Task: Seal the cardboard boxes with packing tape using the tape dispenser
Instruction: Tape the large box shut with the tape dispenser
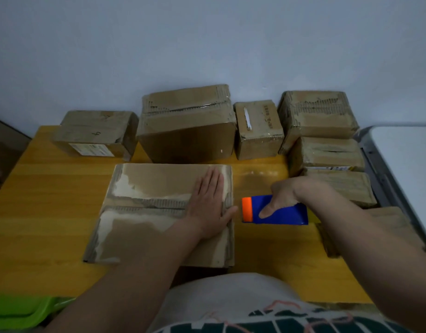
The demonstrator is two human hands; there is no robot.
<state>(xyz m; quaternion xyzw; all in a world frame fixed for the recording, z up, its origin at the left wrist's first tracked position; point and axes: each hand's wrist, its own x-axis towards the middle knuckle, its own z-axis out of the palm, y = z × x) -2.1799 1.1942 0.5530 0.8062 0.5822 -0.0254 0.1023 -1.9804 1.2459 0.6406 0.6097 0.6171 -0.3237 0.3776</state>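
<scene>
Left hand (210, 203) flat, fingers straight, pressing stiff, probably light box (159, 212). Right hand (283, 197) fingers curled around smooth plastic tape dispenser (274, 210); best held mid-body.

dim, bluish light — soft focus | wide-angle edge bending

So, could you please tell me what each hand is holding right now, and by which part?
The right hand grips the blue tape dispenser across its body, thumb on its near face. The left hand holds nothing; it presses flat on the front cardboard box.
</scene>
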